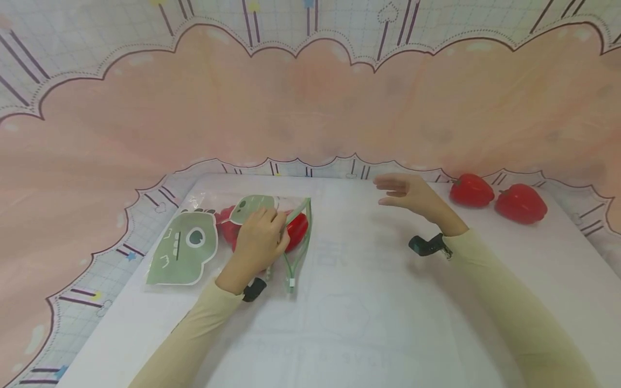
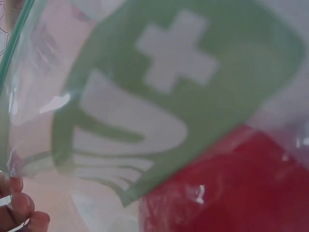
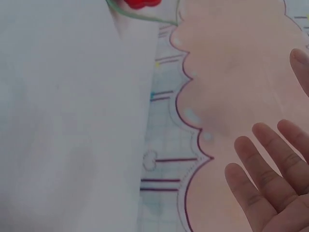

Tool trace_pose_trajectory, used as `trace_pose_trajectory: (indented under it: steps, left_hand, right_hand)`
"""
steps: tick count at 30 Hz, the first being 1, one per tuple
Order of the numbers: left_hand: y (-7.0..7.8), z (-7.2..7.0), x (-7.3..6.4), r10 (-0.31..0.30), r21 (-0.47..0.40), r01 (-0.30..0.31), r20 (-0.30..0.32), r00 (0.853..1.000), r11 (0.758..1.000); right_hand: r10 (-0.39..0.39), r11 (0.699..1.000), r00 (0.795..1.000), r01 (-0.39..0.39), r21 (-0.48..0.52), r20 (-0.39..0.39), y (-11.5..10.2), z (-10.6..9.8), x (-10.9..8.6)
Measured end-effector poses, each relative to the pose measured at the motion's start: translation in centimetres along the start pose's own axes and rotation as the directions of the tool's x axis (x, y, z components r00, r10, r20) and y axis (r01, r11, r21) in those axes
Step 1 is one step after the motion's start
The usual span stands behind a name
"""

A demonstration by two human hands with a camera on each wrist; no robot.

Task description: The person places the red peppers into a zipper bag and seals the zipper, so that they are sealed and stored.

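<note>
A clear zip bag [image 1: 181, 250] with green dinosaur prints lies on the left of the table, its green-edged mouth spread apart on the right side. Inside it are red bell peppers [image 1: 297, 233], partly covered by the print and my hand. My left hand [image 1: 259, 237] pinches the bag near its mouth; the left wrist view shows its fingertips [image 2: 21, 210] at the plastic edge. Off to the right, my right hand [image 1: 409, 196] is raised over the table with fingers extended, holding nothing. In the right wrist view its fingers [image 3: 263, 181] are spread.
Two red bell peppers, one [image 1: 470, 190] beside the other [image 1: 521, 203], sit at the table's back right. A white slider [image 1: 291, 282] hangs at the bag's near corner. The white table [image 1: 359, 323] meets a patterned pink curtain [image 1: 310, 113] behind.
</note>
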State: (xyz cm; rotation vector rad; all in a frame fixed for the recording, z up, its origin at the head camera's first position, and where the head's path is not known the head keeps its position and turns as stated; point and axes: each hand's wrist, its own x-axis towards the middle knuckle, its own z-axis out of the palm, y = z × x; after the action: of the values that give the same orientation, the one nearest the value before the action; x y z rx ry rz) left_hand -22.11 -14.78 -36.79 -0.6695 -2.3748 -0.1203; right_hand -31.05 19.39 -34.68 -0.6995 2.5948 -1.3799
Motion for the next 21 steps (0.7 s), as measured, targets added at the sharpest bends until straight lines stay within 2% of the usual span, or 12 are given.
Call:
trace_pose_trajectory:
  steps: [7, 16, 21]
  left_hand:
    - [0.1, 0.0, -0.1, 0.012, 0.03, -0.011, -0.002, 1.0, 0.999]
    - [0.3, -0.2, -0.1, 0.004, 0.041, -0.004, 0.009, 1.0, 0.999]
    - [0.3, 0.0, -0.1, -0.005, 0.031, 0.004, 0.018, 1.0, 1.0]
  right_hand:
    - [0.067, 0.997, 0.997, -0.069, -0.038, -0.039, 0.2, -2.6, -1.5]
    - [0.067, 0.992, 0.989, -0.08, -0.098, -0.129, 1.0, -5.1, -3.0]
    - [0.154, 0.98, 0.981, -0.167, -0.11, -0.116, 1.4, -6.4, -3.5]
